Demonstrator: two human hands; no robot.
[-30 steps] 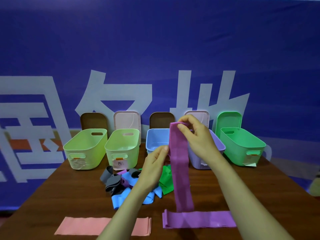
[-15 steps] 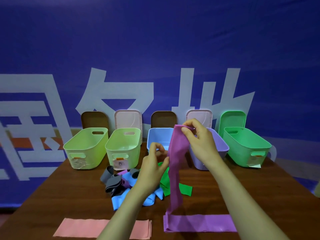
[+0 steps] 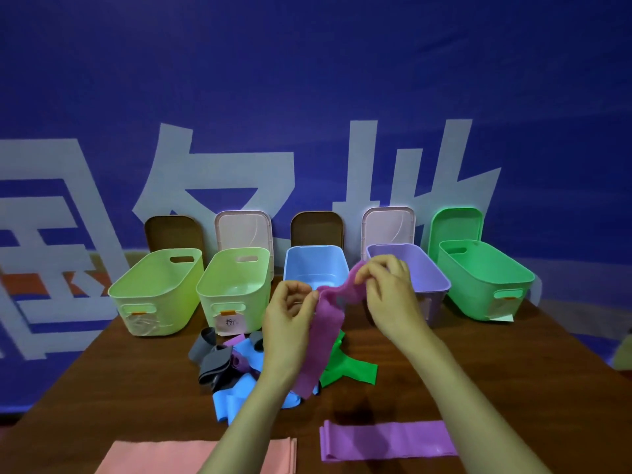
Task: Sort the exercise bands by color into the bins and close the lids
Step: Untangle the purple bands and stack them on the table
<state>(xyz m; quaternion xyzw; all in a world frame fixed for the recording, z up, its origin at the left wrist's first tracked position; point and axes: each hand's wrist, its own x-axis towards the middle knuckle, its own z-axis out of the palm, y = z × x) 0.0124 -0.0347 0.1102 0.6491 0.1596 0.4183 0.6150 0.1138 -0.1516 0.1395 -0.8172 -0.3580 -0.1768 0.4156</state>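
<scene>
1. Table point(image 3: 513, 388): brown wood, carries everything.
2. 5 open bins in a row along its far edge: 2 yellow-green bins point(image 3: 160, 292), blue bin point(image 3: 316, 268), purple bin point(image 3: 427, 271), green bin point(image 3: 485, 278). No band shows inside any. The purple and green floors are partly hidden.
3. 5 lids point(image 3: 243, 230) stand upright behind the bins, none fitted.
4. Heap of loose bands point(image 3: 236, 367) in front of the blue bin: grey, blue, purple, green.
5. Pink band point(image 3: 191, 456) and flat purple band point(image 3: 386, 439) lie at the near edge.
6. Held purple band point(image 3: 325, 336): raised above the heap, top bunched between the hands, tail hanging.
7. Left hand point(image 3: 290, 313) and right hand point(image 3: 386, 292) each pinch the held purple band. My read: sorting is barely begun. The next move is likely a drop into the purple bin, lifting the tail clear of the heap.
</scene>
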